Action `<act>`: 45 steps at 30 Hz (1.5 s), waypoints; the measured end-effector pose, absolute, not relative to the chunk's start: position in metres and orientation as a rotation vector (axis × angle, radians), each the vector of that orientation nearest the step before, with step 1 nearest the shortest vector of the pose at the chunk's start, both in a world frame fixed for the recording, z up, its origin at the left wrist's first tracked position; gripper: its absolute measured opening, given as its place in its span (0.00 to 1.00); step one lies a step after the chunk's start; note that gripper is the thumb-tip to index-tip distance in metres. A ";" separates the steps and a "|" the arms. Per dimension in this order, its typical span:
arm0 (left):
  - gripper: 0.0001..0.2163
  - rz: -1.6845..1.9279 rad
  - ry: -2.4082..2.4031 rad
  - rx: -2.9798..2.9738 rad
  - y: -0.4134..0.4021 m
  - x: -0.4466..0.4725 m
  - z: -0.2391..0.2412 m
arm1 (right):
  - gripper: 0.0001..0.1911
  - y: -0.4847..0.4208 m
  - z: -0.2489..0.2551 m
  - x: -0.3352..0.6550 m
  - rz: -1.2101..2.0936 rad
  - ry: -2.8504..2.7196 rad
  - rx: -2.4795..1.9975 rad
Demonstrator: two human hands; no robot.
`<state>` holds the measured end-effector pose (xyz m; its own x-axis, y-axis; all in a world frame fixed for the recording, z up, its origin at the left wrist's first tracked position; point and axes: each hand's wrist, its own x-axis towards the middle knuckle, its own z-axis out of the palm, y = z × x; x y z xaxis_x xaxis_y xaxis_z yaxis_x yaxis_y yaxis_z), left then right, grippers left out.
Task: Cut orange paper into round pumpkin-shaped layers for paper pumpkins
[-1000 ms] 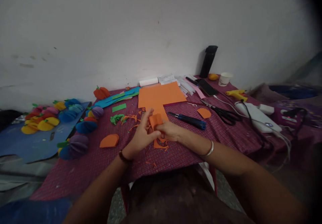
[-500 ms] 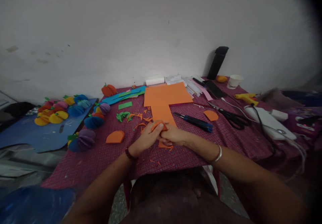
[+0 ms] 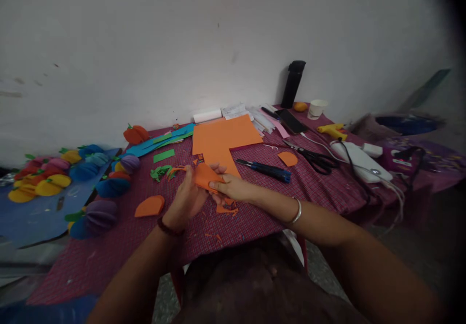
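Both my hands hold a small folded piece of orange paper (image 3: 206,176) above the red checked tablecloth (image 3: 255,212). My left hand (image 3: 186,200) grips its left side, fingers curled behind it. Pinching its right edge is my right hand (image 3: 233,188), thumb on top. Orange scraps (image 3: 225,210) lie under my hands. A large orange sheet (image 3: 222,137) with a cut-out corner lies just beyond. A cut orange half-shape (image 3: 149,206) rests to the left.
Black scissors (image 3: 313,158), a blue-black pen or knife (image 3: 264,169), a small orange cut-out (image 3: 287,158), a yellow glue gun (image 3: 332,131), a phone, a paper cup (image 3: 316,108) and a black bottle (image 3: 293,84) lie right and behind. Coloured paper pumpkins (image 3: 73,173) crowd the left.
The hands first held the piece upright, then pressed it together low over the cloth; now it is lifted again and held flatter, tilted, between both hands. The camera view shifted slightly.
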<state>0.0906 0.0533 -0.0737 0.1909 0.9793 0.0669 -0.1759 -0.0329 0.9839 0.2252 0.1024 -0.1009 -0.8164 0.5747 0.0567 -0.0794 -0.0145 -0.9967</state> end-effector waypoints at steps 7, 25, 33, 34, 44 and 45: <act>0.21 1.094 1.238 1.827 0.065 0.081 -0.093 | 0.16 0.103 -0.097 0.225 1.915 -1.638 -0.701; 0.24 1.279 1.326 1.475 0.070 0.065 -0.080 | 0.18 0.100 -0.093 0.229 1.894 -1.587 -0.597; 0.20 1.301 1.293 1.542 0.066 0.077 -0.083 | 0.17 0.107 -0.098 0.229 1.942 -1.533 -0.656; 0.19 1.299 1.279 1.568 0.067 0.075 -0.082 | 0.17 0.109 -0.098 0.231 1.847 -1.616 -0.687; 0.15 1.293 1.392 1.670 0.071 0.048 -0.069 | 0.17 0.120 -0.091 0.244 1.626 -1.959 -0.584; 0.15 1.256 1.385 1.711 0.071 0.048 -0.069 | 0.17 0.121 -0.092 0.244 1.647 -1.955 -0.585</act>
<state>0.0481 0.0706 -0.0688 0.0085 0.9546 0.2977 0.3890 -0.2774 0.8785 0.2440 0.1209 -0.0922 -0.7750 0.6226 0.1083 -0.0011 0.1700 -0.9854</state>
